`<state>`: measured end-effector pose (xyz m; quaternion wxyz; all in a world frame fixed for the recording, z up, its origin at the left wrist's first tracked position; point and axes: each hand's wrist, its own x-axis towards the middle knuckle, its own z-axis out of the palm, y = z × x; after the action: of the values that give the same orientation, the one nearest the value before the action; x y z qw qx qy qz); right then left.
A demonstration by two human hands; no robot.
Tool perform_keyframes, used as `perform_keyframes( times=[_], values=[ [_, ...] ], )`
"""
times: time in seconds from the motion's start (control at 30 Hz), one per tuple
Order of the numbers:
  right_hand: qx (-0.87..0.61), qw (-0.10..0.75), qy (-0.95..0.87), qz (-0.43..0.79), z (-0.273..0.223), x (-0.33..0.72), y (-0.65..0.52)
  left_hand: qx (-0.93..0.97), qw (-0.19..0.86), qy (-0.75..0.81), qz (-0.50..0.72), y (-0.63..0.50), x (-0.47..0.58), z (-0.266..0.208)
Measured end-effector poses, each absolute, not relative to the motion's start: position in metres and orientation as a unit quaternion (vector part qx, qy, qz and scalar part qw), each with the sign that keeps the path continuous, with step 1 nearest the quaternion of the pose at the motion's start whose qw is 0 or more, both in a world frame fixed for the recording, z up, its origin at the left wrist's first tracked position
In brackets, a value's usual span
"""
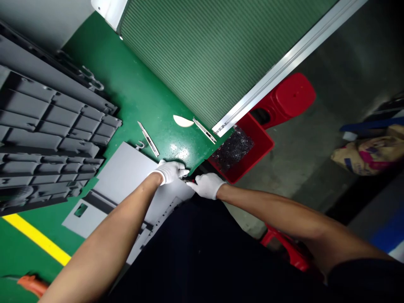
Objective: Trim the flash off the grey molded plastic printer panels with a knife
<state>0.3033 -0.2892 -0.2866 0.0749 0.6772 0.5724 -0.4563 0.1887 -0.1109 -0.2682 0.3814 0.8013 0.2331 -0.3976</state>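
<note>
Both hands wear white gloves and meet over the table edge, close to my body. My right hand (pixel 208 185) is closed around small pliers (pixel 189 181) with a touch of red at the grip; most of the tool is hidden. My left hand (pixel 172 171) is closed, pinching a small grey plastic part (pixel 185 175) by the pliers' tip; its shape is mostly covered. Beneath my left hand and forearm lies a large flat grey panel (pixel 126 176). A small hook-shaped grey piece (pixel 139 145) sits at its far edge.
On the green table (pixel 135 88) lie two utility knives (pixel 149 139) (pixel 204 130) and a cream half-round piece (pixel 183 121). A ribbed green conveyor belt (pixel 202 54) rises beyond. Ribbed grey panels (pixel 53 109) are stacked left. Right stand a red bin (pixel 267 147) of dark scraps and a red stool (pixel 295 94).
</note>
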Motion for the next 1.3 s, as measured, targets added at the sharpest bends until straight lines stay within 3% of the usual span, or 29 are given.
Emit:
perform_keyframes(
  times=[0.37,0.93,1.3],
  values=[
    [0.724,0.042,0.517,-0.455,-0.278,0.286,-0.295,0.794,0.404,0.225,-0.394,-0.107,0.187,-0.274],
    [0.66,0.106,0.594,-0.447,-0.266,0.301,-0.269,0.808,0.441,0.217,-0.324,-0.104,0.174,-0.283],
    [0.733,0.051,0.483,-0.476,-0.272,0.28,-0.288,0.842,0.444,0.195,-0.235,-0.103,0.172,-0.303]
  ],
)
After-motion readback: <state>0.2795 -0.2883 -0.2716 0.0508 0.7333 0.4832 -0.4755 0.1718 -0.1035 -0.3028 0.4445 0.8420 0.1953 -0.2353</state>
